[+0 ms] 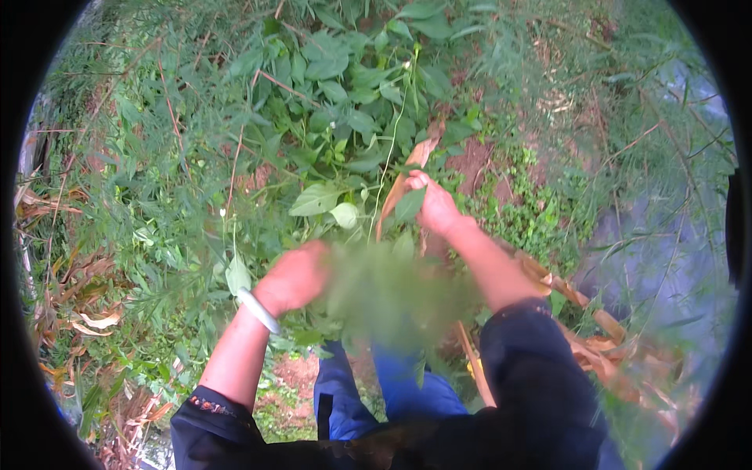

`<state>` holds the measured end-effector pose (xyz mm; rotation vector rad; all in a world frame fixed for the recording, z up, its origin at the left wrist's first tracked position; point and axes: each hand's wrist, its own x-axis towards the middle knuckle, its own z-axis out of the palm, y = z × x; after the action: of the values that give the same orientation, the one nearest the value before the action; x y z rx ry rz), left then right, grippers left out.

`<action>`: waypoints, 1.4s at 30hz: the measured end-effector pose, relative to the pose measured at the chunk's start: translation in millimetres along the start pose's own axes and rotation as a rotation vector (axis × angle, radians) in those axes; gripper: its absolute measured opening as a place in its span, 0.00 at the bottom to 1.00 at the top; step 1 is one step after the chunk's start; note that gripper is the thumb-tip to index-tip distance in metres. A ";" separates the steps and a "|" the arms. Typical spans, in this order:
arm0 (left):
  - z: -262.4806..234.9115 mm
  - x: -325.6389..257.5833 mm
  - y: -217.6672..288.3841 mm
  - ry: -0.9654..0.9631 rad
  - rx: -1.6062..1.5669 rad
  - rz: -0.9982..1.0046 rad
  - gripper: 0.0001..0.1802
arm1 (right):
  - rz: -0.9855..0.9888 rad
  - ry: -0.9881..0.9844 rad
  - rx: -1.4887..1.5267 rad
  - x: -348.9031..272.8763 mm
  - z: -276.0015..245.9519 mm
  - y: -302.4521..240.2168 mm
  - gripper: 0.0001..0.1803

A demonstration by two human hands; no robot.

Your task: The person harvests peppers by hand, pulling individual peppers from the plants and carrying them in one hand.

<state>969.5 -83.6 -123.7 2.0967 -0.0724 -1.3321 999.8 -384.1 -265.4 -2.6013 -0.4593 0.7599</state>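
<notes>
We are wearing a white bangle (pixel 259 310); our left hand (pixel 296 276) is hovering beside blurred leaves (pixel 380 294), its grip hidden. One green leaf (pixel 409 204) is hanging at our right hand (pixel 437 205), whose fingers are curling together, perhaps clamping it; we cannot tell.

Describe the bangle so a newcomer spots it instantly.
From the blue trousers at bottom centre, go left to the bare left forearm and follow it up toward the left hand. The bangle circles it at the wrist. Its smooth whitish band sets it apart from the pale green leaf at its upper end; the right wrist shows none.
</notes>
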 end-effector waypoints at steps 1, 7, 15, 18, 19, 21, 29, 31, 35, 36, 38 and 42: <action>2.0 -0.4 -0.1 -0.007 -0.009 -0.010 0.20 | 0.047 0.063 0.147 -4.0 -12.0 -8.9 0.31; 11.0 6.3 -5.8 0.045 -0.120 0.032 0.20 | -0.137 -0.303 -0.425 -4.7 -5.0 7.4 0.24; 14.1 6.6 -4.3 -0.049 -0.066 0.130 0.19 | 0.454 -0.853 -0.305 -131.5 -43.7 96.0 0.18; 12.3 5.8 -1.8 -0.084 -0.082 0.102 0.20 | 0.492 -0.629 -0.043 -117.7 -63.2 98.2 0.18; 12.3 5.0 -2.1 -0.086 -0.083 0.098 0.20 | 0.503 -0.551 0.047 -107.9 -69.8 100.7 0.19; 10.8 4.6 -2.3 -0.073 -0.074 0.103 0.20 | 0.526 -0.384 0.233 -84.3 -78.3 109.5 0.21; 13.1 4.4 -5.2 0.003 -0.019 0.156 0.20 | 0.684 0.400 1.103 144.4 -114.7 -61.2 0.39; 19.5 11.7 2.6 0.029 -0.082 0.167 0.20 | 0.554 0.344 1.191 164.1 -89.5 -53.1 0.27; 19.9 7.8 -10.8 0.062 -0.160 0.102 0.22 | 0.230 0.325 1.023 132.4 -63.0 -144.4 0.12; 12.7 3.6 -5.3 0.030 -0.171 0.047 0.23 | 0.177 0.297 0.870 120.7 -56.9 -162.6 0.12; 15.8 7.0 -13.4 0.035 -0.193 0.049 0.24 | 0.097 0.202 0.577 91.3 -64.0 -203.4 0.15; 24.4 17.1 -23.7 -0.056 -0.160 0.120 0.24 | -0.033 -0.250 0.852 71.8 -67.8 -239.7 0.22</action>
<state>950.9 -83.0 -156.8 1.8920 -0.1100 -1.2814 1048.1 -164.7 -136.2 -1.7138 -0.1773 1.0008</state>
